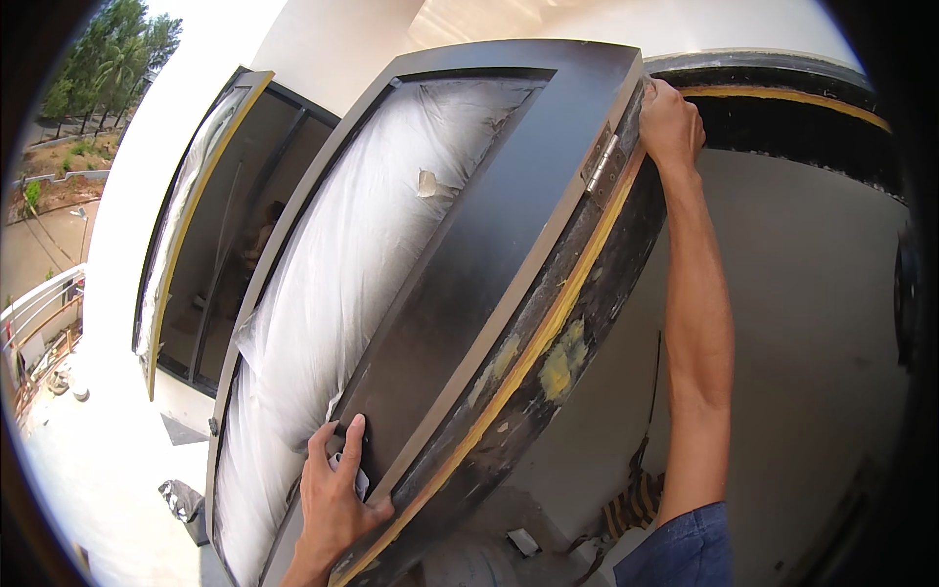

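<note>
A dark brown door or shutter leaf (450, 264) stands tilted across the view, its panel covered with white plastic sheeting (323, 264). My right hand (671, 125) is closed at the leaf's upper right corner, above a metal hinge (603, 161). Its fingers are curled against the edge, and what they grip is hidden. Lower down, my left hand (335, 494) lies on the leaf's brown border, fingers spread, thumb toward the edge. A pale scrap (361, 479) shows under it; I cannot tell whether it is held. Along the dark frame runs a yellow strip (528, 382).
Another opened window sash (201, 225) with a yellow edge stands at left, beside a white wall. A black bin with a bag (184, 501) sits on the bright floor. A striped item (633, 501) lies inside the dim room. A railing (44, 293) is at far left.
</note>
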A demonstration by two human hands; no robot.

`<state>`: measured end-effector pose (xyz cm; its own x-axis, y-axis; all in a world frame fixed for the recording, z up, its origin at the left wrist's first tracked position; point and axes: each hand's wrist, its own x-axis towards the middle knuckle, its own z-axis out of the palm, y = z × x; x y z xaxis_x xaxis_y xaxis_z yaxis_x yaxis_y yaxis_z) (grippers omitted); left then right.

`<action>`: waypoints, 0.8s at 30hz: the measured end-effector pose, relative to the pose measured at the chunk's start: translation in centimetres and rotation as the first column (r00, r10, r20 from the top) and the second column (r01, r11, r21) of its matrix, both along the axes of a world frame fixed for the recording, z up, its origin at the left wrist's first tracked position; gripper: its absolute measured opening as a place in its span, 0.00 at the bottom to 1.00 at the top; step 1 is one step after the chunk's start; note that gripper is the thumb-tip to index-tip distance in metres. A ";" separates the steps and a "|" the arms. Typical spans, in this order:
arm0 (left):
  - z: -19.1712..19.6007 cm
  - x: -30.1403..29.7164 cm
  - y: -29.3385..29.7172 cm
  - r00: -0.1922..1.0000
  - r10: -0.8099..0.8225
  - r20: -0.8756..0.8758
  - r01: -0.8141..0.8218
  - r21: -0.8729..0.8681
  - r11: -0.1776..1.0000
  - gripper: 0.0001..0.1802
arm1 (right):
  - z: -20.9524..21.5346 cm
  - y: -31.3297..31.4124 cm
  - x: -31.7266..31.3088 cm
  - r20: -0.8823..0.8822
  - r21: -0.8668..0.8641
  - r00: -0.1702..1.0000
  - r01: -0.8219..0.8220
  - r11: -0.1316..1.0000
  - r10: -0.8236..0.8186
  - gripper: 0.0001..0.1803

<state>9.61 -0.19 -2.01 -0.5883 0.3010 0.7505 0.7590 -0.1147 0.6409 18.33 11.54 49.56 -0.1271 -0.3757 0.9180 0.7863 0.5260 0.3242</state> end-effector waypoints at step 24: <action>-0.1 -0.3 0.2 1.000 0.010 0.027 -0.010 0.032 0.999 0.62 | -5.1 -0.2 -0.8 0.007 -0.092 1.000 -0.010 0.996 0.011 0.19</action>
